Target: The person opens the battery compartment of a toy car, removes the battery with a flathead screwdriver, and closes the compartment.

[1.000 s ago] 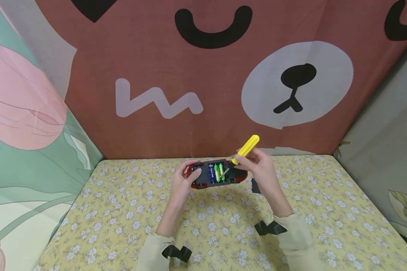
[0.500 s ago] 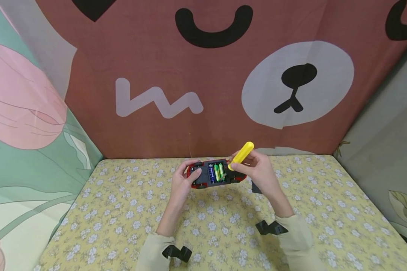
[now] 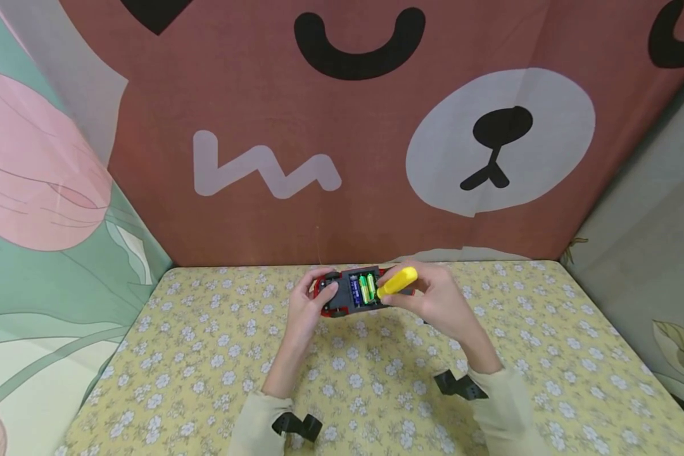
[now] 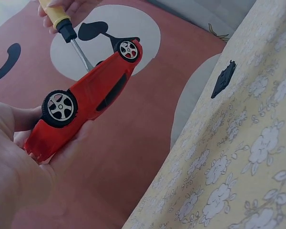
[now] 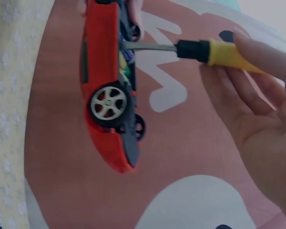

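Note:
My left hand [image 3: 306, 303] grips one end of a red toy car [image 4: 93, 93], held above the table with its dark underside up. Inside its uncovered battery compartment lie a blue battery [image 3: 356, 291] and two green batteries [image 3: 367, 289]. My right hand [image 3: 441, 299] holds a screwdriver [image 3: 398, 282] by its yellow handle, thumb and fingers around it. In the right wrist view, the metal blade [image 5: 150, 46] reaches into the compartment beside the batteries. The blade's tip is hidden there behind the car's side.
A table with a yellow floral cloth [image 3: 342, 392] spreads below my hands. On it lies a small black plastic piece [image 4: 224, 80], to the right of the car. A brown curtain with a bear print [image 3: 262, 228] hangs behind the table's far edge.
My right hand has brought the screwdriver's handle down and leftward, so it leans lower over the car's right end. The left hand and the car have stayed nearly still.

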The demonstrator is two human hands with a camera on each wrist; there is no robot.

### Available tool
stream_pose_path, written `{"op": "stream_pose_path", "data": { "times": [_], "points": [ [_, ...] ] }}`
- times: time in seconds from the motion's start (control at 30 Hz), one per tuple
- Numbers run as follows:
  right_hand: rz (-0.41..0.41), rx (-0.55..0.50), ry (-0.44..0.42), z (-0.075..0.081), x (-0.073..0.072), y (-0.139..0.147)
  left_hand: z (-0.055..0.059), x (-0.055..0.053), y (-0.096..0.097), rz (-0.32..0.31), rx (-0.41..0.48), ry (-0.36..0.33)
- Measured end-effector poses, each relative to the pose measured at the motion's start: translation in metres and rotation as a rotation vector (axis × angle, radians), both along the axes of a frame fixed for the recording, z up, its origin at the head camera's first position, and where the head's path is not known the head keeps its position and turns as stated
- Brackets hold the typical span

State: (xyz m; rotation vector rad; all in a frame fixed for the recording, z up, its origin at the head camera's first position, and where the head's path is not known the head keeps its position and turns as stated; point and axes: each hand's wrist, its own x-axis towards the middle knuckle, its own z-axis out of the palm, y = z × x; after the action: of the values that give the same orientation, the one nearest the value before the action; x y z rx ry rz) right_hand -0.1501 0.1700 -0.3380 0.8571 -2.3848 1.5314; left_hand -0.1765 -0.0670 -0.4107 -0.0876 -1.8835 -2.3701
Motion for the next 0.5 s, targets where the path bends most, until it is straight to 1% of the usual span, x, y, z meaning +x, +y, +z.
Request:
{"op": "stream_pose_path", "data": {
  "times": [0.07, 0.17, 0.27, 0.33, 0.43, 0.5],
  "points": [
    [0.030, 0.043, -0.005, 0.003, 0.002, 0.001, 0.000, 0.000, 0.000, 0.002, 0.003, -0.004],
    [0.117, 0.092, -0.009, 0.006, 0.003, 0.005, 0.000, 0.001, 0.000, 0.011, 0.009, -0.016],
    [0.224, 0.130, 0.015, 0.009, 0.003, 0.009, 0.000, 0.000, 0.000, 0.025, 0.025, -0.037],
    [0.275, 0.170, 0.043, 0.009, 0.001, 0.011, 0.000, 0.000, 0.000, 0.029, 0.036, -0.046],
    [0.308, 0.249, 0.084, 0.009, 0.000, 0.013, 0.001, 0.000, 0.000, 0.032, 0.048, -0.049],
    [0.326, 0.301, 0.097, 0.009, -0.001, 0.014, 0.001, 0.000, 0.000, 0.037, 0.038, -0.048]
  ]
}}
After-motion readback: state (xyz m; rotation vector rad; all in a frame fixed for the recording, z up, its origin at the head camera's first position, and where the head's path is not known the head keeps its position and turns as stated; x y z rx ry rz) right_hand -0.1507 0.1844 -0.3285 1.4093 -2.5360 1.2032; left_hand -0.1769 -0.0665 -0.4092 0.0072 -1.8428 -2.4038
